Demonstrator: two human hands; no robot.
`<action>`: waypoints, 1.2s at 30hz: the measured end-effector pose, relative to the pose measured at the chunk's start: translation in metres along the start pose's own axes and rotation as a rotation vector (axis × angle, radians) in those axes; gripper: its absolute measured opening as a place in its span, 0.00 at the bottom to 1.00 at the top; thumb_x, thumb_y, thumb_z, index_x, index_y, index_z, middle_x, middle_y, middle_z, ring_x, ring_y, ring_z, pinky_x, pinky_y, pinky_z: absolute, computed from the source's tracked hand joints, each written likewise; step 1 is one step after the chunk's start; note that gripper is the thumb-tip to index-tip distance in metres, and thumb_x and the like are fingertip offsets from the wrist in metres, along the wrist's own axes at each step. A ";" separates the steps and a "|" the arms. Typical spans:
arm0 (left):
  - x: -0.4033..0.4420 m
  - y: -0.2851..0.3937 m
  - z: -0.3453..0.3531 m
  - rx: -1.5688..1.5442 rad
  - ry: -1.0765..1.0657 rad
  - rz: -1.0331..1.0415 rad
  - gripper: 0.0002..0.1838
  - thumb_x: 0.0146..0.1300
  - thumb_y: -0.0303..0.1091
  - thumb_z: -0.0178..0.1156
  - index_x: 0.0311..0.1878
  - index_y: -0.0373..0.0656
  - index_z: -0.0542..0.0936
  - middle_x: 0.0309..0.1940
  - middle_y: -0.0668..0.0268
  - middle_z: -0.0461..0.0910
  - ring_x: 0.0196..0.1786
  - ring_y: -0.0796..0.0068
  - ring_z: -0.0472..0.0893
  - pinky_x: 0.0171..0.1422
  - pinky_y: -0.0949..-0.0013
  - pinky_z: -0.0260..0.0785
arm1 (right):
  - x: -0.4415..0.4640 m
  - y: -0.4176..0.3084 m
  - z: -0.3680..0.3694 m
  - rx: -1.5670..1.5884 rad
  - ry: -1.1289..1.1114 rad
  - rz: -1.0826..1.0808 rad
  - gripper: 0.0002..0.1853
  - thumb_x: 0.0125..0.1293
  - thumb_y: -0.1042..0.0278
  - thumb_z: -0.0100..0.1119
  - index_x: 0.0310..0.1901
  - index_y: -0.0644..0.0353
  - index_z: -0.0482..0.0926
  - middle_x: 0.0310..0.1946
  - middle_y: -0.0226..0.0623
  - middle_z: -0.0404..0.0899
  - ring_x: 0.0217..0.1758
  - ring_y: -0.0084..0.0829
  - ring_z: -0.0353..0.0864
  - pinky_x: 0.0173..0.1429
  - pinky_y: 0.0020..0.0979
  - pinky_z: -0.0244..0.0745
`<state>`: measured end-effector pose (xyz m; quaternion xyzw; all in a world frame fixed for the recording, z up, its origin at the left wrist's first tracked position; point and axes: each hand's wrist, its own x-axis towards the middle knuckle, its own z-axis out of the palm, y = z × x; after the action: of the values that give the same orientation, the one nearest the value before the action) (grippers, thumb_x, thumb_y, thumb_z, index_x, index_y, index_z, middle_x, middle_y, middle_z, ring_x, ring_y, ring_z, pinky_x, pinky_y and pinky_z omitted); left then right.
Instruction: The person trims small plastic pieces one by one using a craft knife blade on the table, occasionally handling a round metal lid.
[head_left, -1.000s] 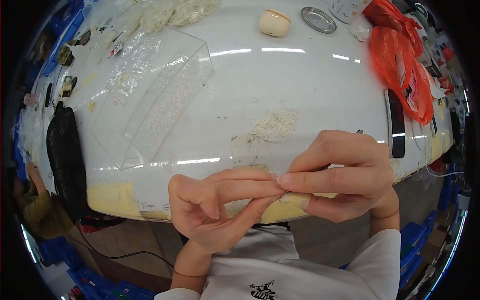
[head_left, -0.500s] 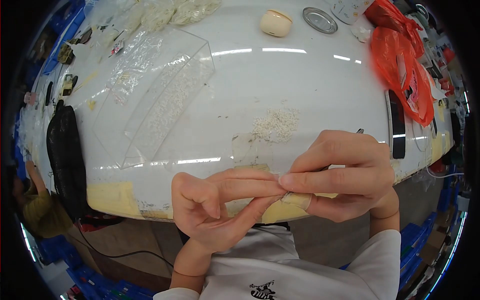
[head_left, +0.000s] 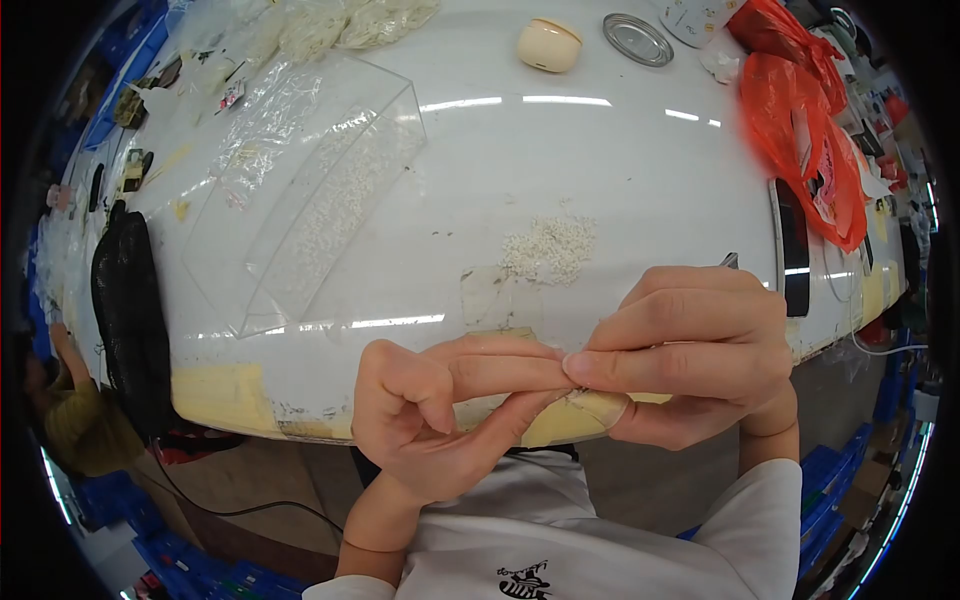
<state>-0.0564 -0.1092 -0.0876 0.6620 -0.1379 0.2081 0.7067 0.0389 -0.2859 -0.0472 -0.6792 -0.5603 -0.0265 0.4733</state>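
My left hand (head_left: 430, 410) is closed in a pinch, its fingertips meeting those of my right hand above the table's front edge. Whatever is pinched there is too small and hidden to make out. My right hand (head_left: 700, 355) is closed too, with yellowish tape (head_left: 598, 408) round the thumb tip. The end of a slim dark metal tool (head_left: 730, 261) sticks out behind its knuckles; the rest is hidden by the fingers. Just beyond both hands lies a loose pile of small white beads (head_left: 550, 250).
A clear tray (head_left: 330, 205) holds more white beads at left. Behind stand a cream round container (head_left: 549, 45) and a metal lid (head_left: 638, 40). Red plastic bags (head_left: 800, 130) and a phone (head_left: 793, 250) lie right; a black bag-like item (head_left: 130, 310) lies left. Another person (head_left: 85, 410) is far left.
Both hands stay together at the fingertips, shifted slightly to the right. My right hand has turned a little, and more of the metal tool's end shows behind it.
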 end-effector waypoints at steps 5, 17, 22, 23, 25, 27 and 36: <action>0.001 -0.002 -0.001 -0.138 0.032 -0.054 0.26 0.55 0.11 0.62 0.34 0.44 0.53 0.32 0.40 0.82 0.40 0.54 0.85 0.44 0.61 0.79 | 0.002 0.002 -0.001 0.047 0.012 0.014 0.21 0.35 0.77 0.68 0.38 0.64 0.84 0.28 0.38 0.80 0.25 0.31 0.78 0.25 0.26 0.72; 0.000 -0.001 -0.003 -0.132 0.024 -0.082 0.26 0.54 0.11 0.63 0.34 0.43 0.53 0.32 0.41 0.82 0.39 0.57 0.85 0.44 0.62 0.78 | 0.003 0.004 -0.002 0.016 -0.026 -0.011 0.15 0.43 0.76 0.67 0.37 0.66 0.85 0.27 0.38 0.82 0.23 0.27 0.78 0.26 0.23 0.72; 0.002 0.001 -0.001 -0.029 0.008 -0.047 0.25 0.54 0.11 0.63 0.33 0.43 0.54 0.31 0.42 0.82 0.38 0.58 0.85 0.43 0.63 0.79 | 0.001 0.001 -0.001 -0.018 -0.027 0.008 0.18 0.38 0.76 0.67 0.37 0.65 0.83 0.28 0.38 0.79 0.23 0.31 0.77 0.24 0.26 0.71; 0.002 0.001 -0.001 -0.014 0.010 -0.049 0.25 0.54 0.11 0.63 0.33 0.43 0.54 0.31 0.43 0.82 0.37 0.59 0.85 0.43 0.63 0.79 | 0.000 0.000 -0.001 -0.028 -0.031 0.010 0.19 0.36 0.76 0.67 0.37 0.65 0.83 0.28 0.38 0.78 0.24 0.31 0.77 0.23 0.26 0.71; 0.002 0.001 0.000 0.017 0.012 -0.051 0.25 0.55 0.12 0.63 0.33 0.43 0.54 0.31 0.43 0.82 0.37 0.60 0.85 0.43 0.64 0.79 | -0.001 0.000 -0.001 -0.046 -0.037 0.009 0.19 0.36 0.76 0.67 0.37 0.65 0.82 0.28 0.38 0.78 0.24 0.32 0.77 0.23 0.27 0.71; 0.002 0.001 0.002 -0.066 0.044 -0.100 0.25 0.55 0.12 0.63 0.34 0.43 0.54 0.30 0.43 0.82 0.37 0.63 0.85 0.43 0.66 0.78 | -0.001 0.000 -0.002 -0.043 -0.037 0.013 0.19 0.35 0.76 0.68 0.37 0.65 0.83 0.28 0.38 0.78 0.24 0.32 0.77 0.23 0.27 0.71; 0.001 0.001 0.003 -0.365 0.150 -0.316 0.27 0.54 0.13 0.65 0.36 0.45 0.53 0.29 0.44 0.83 0.37 0.67 0.85 0.43 0.70 0.77 | 0.005 0.001 -0.005 0.004 -0.013 0.065 0.16 0.41 0.76 0.70 0.37 0.66 0.85 0.27 0.39 0.80 0.22 0.27 0.76 0.23 0.22 0.68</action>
<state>-0.0559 -0.1125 -0.0863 0.5197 -0.0152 0.1152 0.8464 0.0437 -0.2857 -0.0419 -0.6963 -0.5411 -0.0056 0.4715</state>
